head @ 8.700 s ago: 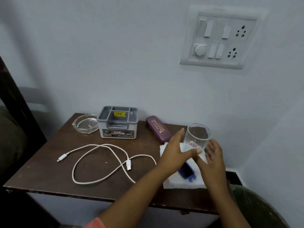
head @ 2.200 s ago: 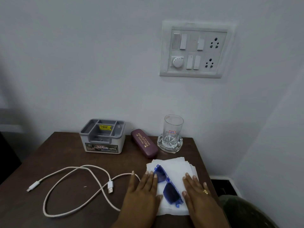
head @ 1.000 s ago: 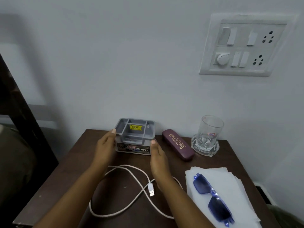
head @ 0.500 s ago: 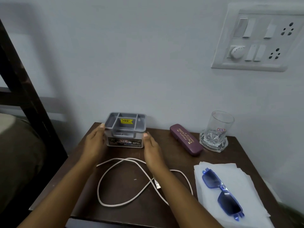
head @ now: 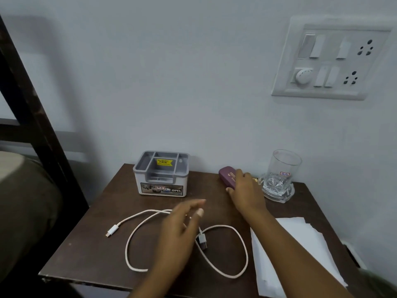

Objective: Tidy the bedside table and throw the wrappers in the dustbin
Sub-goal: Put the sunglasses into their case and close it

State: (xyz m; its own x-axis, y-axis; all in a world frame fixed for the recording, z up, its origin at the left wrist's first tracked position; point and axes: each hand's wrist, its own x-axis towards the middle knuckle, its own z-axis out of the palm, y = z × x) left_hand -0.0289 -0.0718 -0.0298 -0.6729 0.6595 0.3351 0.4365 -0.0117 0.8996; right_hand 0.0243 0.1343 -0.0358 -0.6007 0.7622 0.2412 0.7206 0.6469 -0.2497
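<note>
Both hands have left the box, now set at the back-left of the bench: the right hand curls over the case lying between box and glass, the left hand hovers loose-fingered and empty above the cable, so the case is probably next; no wrappers show.

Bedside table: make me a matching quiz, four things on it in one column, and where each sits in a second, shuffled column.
Things
1. grey organiser box
2. maroon case
3. glass
4. white cable

Places
A. standing in the clear dish, back right
B. looped across the middle of the table
C. under the right hand
D. back left

Pairs: 1-D, 2-C, 3-A, 4-B
</note>
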